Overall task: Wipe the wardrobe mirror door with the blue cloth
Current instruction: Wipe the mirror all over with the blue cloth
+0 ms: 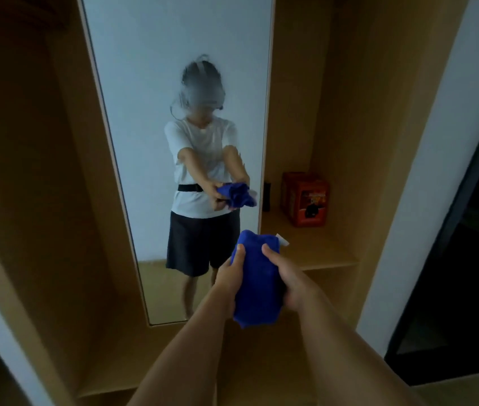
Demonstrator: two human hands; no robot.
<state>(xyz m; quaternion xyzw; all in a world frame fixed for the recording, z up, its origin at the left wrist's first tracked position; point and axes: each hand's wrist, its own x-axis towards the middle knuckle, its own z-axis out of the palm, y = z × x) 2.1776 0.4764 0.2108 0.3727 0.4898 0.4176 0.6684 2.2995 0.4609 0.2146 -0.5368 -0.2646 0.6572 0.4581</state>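
Observation:
A tall wardrobe mirror door (144, 98) stands ahead in a light wooden frame. It reflects a person in a white shirt and dark shorts holding the cloth out. The bunched blue cloth (257, 276) is held in front of me, a little short of the mirror's lower right corner. My left hand (229, 273) grips its left side and my right hand (288, 273) grips its right side, thumbs on top. A small white tag (282, 240) sticks out at the cloth's upper right. The cloth is apart from the glass.
To the right of the mirror is an open wooden shelf (320, 253) with an orange box (304, 199) on it and a dark slim object (266, 196) beside the mirror edge. A white wall (426, 171) and a dark doorway (467, 259) lie further right.

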